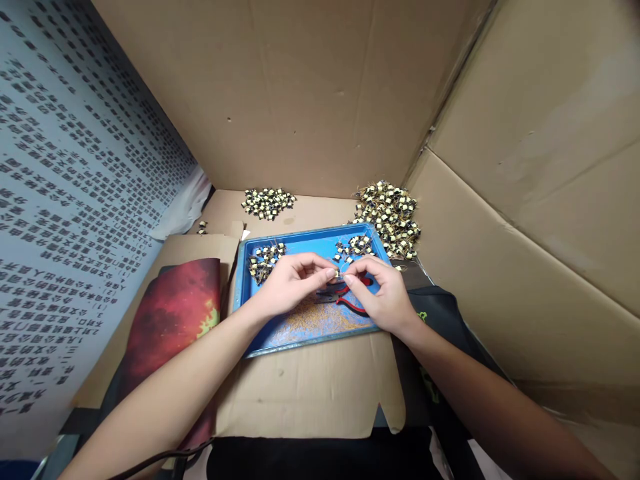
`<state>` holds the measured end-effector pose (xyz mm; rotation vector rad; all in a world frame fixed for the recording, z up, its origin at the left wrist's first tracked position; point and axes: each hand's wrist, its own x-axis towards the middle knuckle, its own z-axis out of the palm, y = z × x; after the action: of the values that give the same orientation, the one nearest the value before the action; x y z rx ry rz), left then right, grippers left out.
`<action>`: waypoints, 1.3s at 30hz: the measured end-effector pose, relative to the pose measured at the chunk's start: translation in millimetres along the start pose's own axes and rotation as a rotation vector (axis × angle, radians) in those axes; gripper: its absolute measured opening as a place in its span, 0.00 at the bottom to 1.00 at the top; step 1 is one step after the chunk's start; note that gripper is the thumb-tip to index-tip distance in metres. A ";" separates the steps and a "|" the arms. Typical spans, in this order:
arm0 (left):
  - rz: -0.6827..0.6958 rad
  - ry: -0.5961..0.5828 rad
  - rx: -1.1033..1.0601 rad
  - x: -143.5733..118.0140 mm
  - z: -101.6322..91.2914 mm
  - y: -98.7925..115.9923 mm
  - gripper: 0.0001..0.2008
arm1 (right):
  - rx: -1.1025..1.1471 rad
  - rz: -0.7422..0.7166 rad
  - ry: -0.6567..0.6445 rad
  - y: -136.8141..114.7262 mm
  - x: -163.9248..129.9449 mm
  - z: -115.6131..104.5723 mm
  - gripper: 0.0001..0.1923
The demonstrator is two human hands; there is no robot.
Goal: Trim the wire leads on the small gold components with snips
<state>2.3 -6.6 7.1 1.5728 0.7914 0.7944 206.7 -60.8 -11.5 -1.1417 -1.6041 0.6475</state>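
While both hands [300, 283] [379, 291] pinch, apparently one component [337, 273]

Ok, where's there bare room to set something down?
The flat brown cardboard sheet, between the blue rectangular tray and the black fabric below. A smaller cardboard patch lies behind the tray, between the left heap and right heap of yellow-and-black components. Crowded: in and over the tray, with left hand, right hand, red-handled pliers, component clusters, orange clippings.
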 end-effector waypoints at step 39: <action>-0.002 0.049 -0.066 1.3 -2.5 -0.6 0.14 | 0.284 0.137 0.034 9.6 0.6 -0.7 0.06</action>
<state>0.9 -4.1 6.9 1.4991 0.7939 0.8518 210.8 -56.4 -19.0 -1.0504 -1.3628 0.9097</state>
